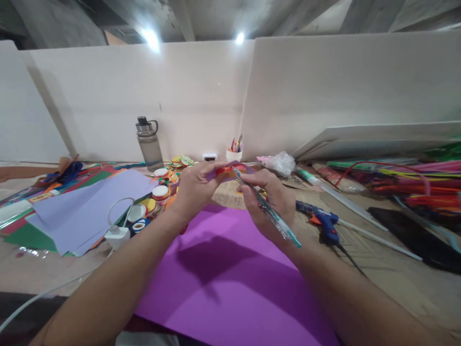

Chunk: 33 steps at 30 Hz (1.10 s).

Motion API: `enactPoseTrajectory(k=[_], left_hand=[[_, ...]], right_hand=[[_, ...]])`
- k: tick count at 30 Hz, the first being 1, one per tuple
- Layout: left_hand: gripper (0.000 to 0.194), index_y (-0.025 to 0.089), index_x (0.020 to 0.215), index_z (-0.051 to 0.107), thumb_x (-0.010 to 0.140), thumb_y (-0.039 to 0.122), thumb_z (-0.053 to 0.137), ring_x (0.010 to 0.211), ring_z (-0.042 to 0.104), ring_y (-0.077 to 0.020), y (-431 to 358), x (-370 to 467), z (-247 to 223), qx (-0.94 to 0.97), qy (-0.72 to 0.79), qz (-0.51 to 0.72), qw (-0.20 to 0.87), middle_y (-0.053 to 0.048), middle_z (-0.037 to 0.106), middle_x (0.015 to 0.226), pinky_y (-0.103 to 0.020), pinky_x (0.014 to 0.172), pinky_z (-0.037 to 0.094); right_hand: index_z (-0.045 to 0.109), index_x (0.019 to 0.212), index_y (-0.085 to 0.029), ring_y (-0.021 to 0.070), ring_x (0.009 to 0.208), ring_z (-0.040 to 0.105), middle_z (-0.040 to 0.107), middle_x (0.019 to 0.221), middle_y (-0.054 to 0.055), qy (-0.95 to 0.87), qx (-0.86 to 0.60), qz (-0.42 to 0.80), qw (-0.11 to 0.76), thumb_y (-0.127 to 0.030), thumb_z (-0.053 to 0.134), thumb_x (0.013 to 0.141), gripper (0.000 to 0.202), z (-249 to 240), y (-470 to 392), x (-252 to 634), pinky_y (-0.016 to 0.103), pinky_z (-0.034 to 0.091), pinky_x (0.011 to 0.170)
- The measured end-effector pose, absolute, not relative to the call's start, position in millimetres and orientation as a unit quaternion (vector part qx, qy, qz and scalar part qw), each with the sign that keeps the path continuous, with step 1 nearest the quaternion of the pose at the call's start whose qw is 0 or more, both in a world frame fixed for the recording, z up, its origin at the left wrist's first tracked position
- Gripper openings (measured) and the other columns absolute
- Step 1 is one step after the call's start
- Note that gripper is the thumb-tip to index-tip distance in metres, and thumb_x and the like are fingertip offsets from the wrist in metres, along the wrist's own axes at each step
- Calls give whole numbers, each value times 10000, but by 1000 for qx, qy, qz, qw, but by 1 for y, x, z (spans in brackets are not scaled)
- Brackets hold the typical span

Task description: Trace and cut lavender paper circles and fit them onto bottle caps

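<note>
Above a large purple paper sheet [230,288], my left hand [196,190] pinches a small purple and red-orange piece [227,170], which looks like paper; the fingers partly cover it. My right hand [275,194] grips a clear-barrelled pen [272,215] with a teal end. The pen's tip points up and left, close to the piece or touching it; I cannot tell which. Both hands cast a shadow on the purple sheet.
Jar lids [161,192] and a white charger [117,235] lie left, beside lilac paper [90,206]. A water bottle [149,146] and a pen cup [234,154] stand at the back. Right are a blue glue gun [326,226] and colourful pipe cleaners [425,182].
</note>
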<state>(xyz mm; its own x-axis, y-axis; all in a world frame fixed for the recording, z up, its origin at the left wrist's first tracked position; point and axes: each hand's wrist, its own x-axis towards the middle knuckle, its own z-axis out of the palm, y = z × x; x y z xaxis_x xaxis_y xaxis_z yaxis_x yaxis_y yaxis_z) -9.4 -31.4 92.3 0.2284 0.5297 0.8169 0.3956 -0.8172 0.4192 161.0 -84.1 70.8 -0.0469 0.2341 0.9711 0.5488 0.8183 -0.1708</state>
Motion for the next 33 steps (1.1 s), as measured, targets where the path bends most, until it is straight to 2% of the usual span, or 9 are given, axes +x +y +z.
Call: enactPoseTrajectory(k=[3, 7, 12, 15, 19, 26, 33], left_hand=[[194, 296, 1015, 784, 841, 234, 725, 834, 723, -162, -34, -7, 92, 780, 302, 547, 39, 3, 792, 940, -283, 776, 533], [232, 294, 1010, 782, 843, 158, 697, 853, 719, -159, -37, -4, 93, 789, 302, 535, 15, 7, 790, 951, -288, 799, 523], [238, 294, 1016, 782, 850, 155, 684, 869, 716, -158, -37, -3, 92, 790, 296, 536, 4, 4, 788, 958, -288, 815, 526], [218, 299, 1021, 782, 848, 192, 704, 854, 717, -156, -36, -4, 90, 784, 300, 543, 22, 6, 789, 951, -286, 808, 532], [175, 291, 999, 788, 839, 254, 730, 856, 718, -166, -35, -6, 90, 771, 318, 549, 51, -4, 789, 953, -293, 812, 541], [205, 248, 993, 796, 795, 220, 748, 895, 727, -189, -30, -9, 90, 744, 308, 581, 120, -25, 789, 976, -308, 828, 556], [235, 243, 992, 791, 765, 188, 762, 947, 732, -193, -27, -8, 90, 710, 285, 614, 195, -25, 785, 1018, -336, 906, 575]], right_hand=[[606, 1068, -249, 176, 767, 668, 700, 868, 18, -717, -267, -163, 623, -148, 589, 890, 205, 71, -82, 160, 350, 547, 722], [592, 1065, -249, 182, 777, 673, 701, 874, 22, -722, -268, -192, 609, -135, 604, 877, 221, 71, -82, 159, 346, 543, 719], [570, 1056, -247, 175, 747, 668, 696, 852, 19, -722, -266, -205, 605, -103, 592, 875, 232, 71, -82, 158, 334, 545, 694], [568, 1048, -235, 160, 712, 661, 679, 813, 12, -718, -275, -190, 610, -90, 582, 878, 224, 71, -82, 159, 316, 541, 670], [589, 1029, -235, 149, 719, 661, 664, 788, -3, -694, -310, -165, 629, -120, 576, 892, 179, 70, -82, 161, 322, 548, 718], [599, 999, -226, 120, 665, 647, 646, 755, -27, -668, -338, -116, 653, -125, 553, 898, 150, 73, -83, 162, 284, 535, 659], [603, 1002, -222, 106, 670, 651, 666, 752, -35, -649, -336, -116, 673, -120, 553, 913, 144, 78, -89, 159, 264, 538, 667]])
